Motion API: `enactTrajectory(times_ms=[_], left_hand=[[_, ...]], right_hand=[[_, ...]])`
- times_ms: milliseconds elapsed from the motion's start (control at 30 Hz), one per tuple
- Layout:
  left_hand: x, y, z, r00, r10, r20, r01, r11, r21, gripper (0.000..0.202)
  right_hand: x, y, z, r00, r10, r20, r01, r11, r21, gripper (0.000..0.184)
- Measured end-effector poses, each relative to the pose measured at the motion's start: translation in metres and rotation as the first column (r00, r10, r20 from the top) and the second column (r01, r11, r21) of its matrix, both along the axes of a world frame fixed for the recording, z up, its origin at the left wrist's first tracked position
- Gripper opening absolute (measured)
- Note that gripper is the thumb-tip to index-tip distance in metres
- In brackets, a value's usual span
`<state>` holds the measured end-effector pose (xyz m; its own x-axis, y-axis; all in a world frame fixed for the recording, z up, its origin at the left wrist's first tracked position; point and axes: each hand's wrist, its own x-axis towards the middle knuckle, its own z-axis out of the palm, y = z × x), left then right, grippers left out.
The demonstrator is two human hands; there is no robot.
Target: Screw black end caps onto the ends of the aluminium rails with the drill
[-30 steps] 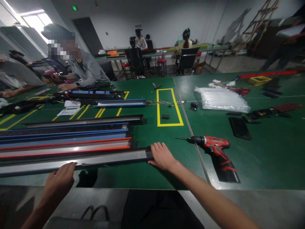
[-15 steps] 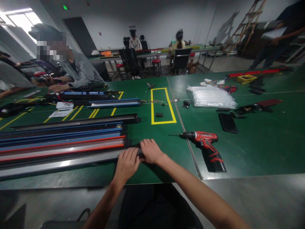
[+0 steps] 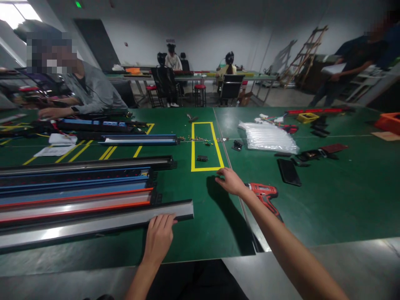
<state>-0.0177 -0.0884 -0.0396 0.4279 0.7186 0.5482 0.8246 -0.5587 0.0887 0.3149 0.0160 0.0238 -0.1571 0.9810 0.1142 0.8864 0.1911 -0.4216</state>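
My left hand (image 3: 161, 235) rests on the near silver-and-black metal profile (image 3: 106, 221), fingers over its top near the right end and thumb at the front edge. My right hand (image 3: 230, 181) hovers above the green table, fingers apart and slightly bent, with nothing in them. Just beyond it lies a small black block (image 3: 202, 158), inside a yellow taped rectangle (image 3: 208, 169). A red and black cordless drill (image 3: 264, 191) lies to the right, its front end hidden behind my right hand and forearm.
Several long profiles with red (image 3: 118, 195) and blue (image 3: 112, 185) edges lie at left. Small screws (image 3: 200, 139) are scattered across the taped area. At right are a bubble-wrap bundle (image 3: 270, 137) and a black phone-like slab (image 3: 289, 171). A co-worker (image 3: 90, 89) sits across at left.
My right hand has left the profile's end and moved right and forward. The left hand stays on the profile, whose end now shows. The view has shifted slightly.
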Motion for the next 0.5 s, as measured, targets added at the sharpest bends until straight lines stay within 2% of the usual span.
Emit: enactTrajectory(times_ms=[100,300,500], left_hand=[[-0.006,-0.004,-0.004,0.999,0.036,0.021,-0.036,0.999,0.017,0.017],[-0.025,-0.008,-0.006,0.998,0.063,0.029,-0.063,0.997,0.031,0.017],[-0.042,-0.006,-0.003,0.994,0.099,0.035,-0.1,0.994,0.048,0.018]], right_hand=[[-0.002,0.021,-0.004,0.998,-0.034,0.048,0.034,0.999,0.014,0.024],[-0.018,0.07,-0.008,0.985,-0.049,0.167,0.046,0.999,0.022,0.037],[-0.037,0.11,-0.008,0.971,-0.007,0.24,0.002,1.0,0.022,0.031]])
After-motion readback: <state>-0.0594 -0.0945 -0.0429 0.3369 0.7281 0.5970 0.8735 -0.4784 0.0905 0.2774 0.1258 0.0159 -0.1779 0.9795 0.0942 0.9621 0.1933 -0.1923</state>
